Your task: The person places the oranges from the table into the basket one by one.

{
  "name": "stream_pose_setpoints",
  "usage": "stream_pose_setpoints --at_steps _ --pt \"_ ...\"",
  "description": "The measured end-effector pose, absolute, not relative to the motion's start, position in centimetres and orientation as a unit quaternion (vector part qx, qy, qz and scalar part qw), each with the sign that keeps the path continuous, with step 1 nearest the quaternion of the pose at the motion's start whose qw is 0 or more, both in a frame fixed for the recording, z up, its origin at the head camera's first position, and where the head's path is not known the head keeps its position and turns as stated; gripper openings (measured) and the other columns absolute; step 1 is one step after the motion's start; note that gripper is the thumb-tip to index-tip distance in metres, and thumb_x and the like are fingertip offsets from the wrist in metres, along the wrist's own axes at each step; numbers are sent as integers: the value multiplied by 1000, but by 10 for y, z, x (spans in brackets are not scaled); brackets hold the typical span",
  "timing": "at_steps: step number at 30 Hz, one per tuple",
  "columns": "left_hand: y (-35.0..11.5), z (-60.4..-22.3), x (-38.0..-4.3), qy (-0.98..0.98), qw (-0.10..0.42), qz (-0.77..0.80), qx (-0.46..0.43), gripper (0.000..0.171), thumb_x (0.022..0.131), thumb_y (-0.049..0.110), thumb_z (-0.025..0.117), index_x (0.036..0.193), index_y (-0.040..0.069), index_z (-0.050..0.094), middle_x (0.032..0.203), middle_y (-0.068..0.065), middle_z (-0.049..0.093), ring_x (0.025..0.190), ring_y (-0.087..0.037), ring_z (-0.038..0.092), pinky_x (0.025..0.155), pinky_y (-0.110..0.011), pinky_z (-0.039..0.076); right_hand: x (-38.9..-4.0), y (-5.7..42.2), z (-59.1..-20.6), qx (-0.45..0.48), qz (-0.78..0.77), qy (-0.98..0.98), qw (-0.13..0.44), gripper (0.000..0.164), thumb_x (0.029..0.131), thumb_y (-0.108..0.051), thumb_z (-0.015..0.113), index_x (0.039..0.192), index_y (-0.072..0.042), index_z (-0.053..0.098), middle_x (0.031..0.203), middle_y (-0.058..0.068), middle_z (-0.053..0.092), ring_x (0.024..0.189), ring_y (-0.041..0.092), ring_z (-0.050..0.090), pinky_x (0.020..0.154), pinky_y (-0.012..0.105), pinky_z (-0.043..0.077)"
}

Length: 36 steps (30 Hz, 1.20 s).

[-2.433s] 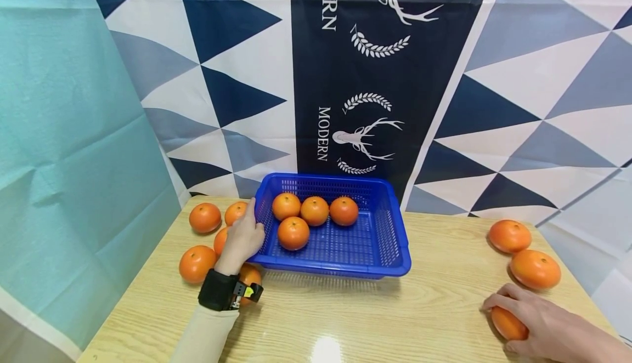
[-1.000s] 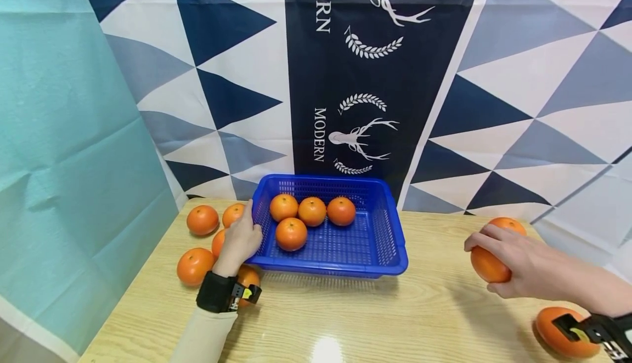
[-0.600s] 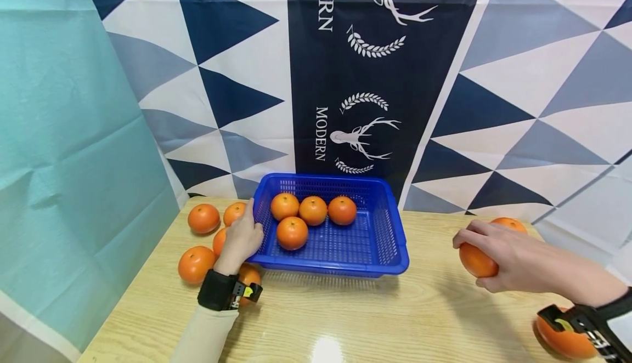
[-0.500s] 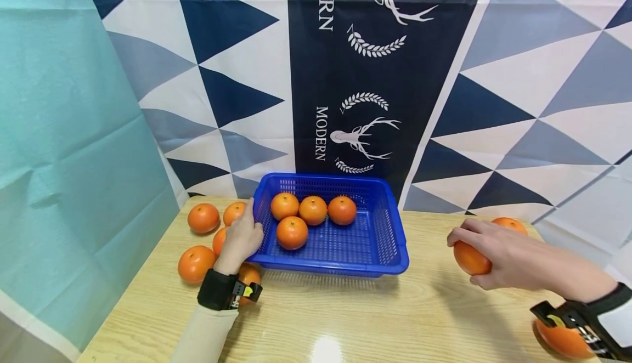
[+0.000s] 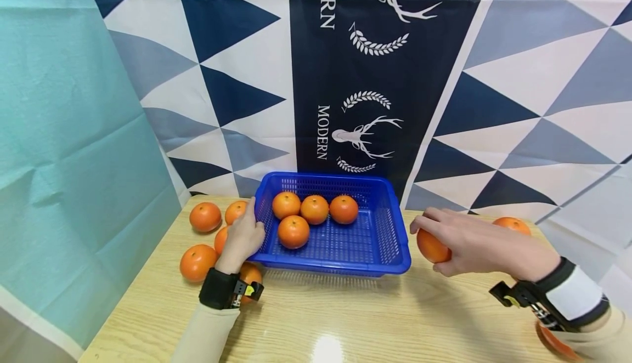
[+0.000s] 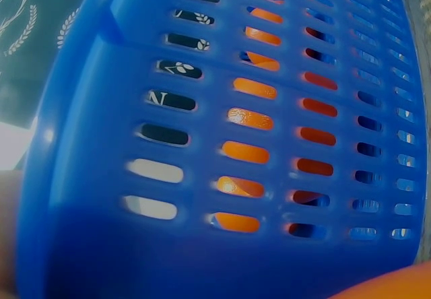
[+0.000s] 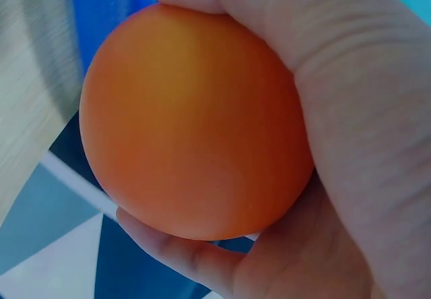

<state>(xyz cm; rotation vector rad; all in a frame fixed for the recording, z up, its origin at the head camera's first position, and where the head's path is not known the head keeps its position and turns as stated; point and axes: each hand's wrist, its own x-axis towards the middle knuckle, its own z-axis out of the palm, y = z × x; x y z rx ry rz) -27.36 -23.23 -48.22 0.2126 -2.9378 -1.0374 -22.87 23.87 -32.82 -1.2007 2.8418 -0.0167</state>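
Observation:
My right hand (image 5: 469, 239) grips an orange (image 5: 433, 246) just to the right of the blue plastic basket (image 5: 340, 267), above the table. In the right wrist view the thumb and fingers wrap around this orange (image 7: 195, 124). My left hand (image 5: 243, 237) holds the basket's left rim, its index finger lying along the edge. The left wrist view shows the perforated basket wall (image 6: 215, 63) close up, with orange fruit visible through the slots. Inside the basket, several oranges (image 5: 293, 232) sit together toward the left and back.
Several oranges (image 5: 205, 217) lie on the wooden table (image 5: 296, 319) left of the basket, some partly hidden by the left hand and wrist. On the right, one orange (image 5: 513, 224) shows behind the right arm and another (image 5: 558, 342) beneath it. A patterned cloth (image 5: 365, 78) hangs behind the basket.
My right hand has picked up the orange from the table's right side and carried it left toward the basket. The left hand stays on the rim.

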Motion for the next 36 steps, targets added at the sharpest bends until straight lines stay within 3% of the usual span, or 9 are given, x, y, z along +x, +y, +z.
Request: stream_pose_setpoints --at_steps 10,15,30,36 --pt "-237 -489 -279 -943 23 -327 65 78 112 23 47 182 9 14 165 -31 59 128 -52 73 113 -73 56 -232 187 -309 -441 -26 897 22 65 81 -25 95 135 -24 58 120 -4 64 102 12 63 81 30 59" --pt "-236 -489 -278 -944 29 -323 59 78 111 23 46 182 8 15 162 -32 61 127 -53 74 109 -71 58 -233 158 -297 -455 -24 890 25 63 81 -21 95 129 -23 55 114 -4 61 99 12 59 80 29 57" --pt "-220 -460 -256 -936 17 -344 67 77 111 20 44 181 6 16 168 -33 54 136 -55 69 118 -74 52 -241 121 -300 -460 -19 886 44 67 83 -25 94 131 -18 49 113 1 55 99 17 57 86 33 55" --pt "-224 -466 -257 -938 22 -339 71 77 110 20 45 181 6 17 162 -35 59 119 -50 75 108 -71 59 -248 113 -304 -458 -15 887 59 69 82 -26 96 135 -16 53 114 2 56 96 17 57 83 31 54"
